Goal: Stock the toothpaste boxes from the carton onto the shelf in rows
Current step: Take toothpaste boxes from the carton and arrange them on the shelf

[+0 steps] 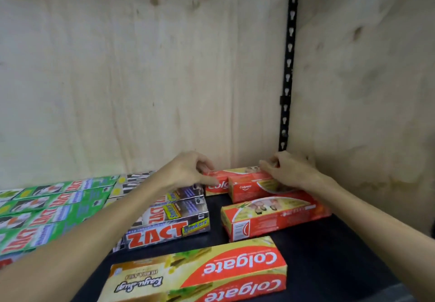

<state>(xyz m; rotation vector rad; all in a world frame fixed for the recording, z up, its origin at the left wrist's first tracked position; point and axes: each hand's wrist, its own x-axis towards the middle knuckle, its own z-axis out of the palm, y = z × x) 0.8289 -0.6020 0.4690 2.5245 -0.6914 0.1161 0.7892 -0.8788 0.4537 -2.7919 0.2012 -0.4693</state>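
A red Colgate box (pixel 235 174) lies along the back of the dark shelf (pixel 329 250), against the wooden wall. My left hand (pixel 188 170) pinches its left end and my right hand (pixel 289 170) holds its right end. A second red Colgate box (pixel 249 190) sits just in front of it, partly under my right hand. A third red box (pixel 275 215) lies askew nearer me. Closest to me is a larger red and gold Colgate pack (pixel 197 275). The carton is out of view.
Rows of black ZACT boxes (pixel 169 226) and green ZACT boxes (pixel 51 212) fill the shelf's left side. A black slotted upright (pixel 289 61) runs up the plywood back wall at the right. Bare dark shelf surface shows at the right front.
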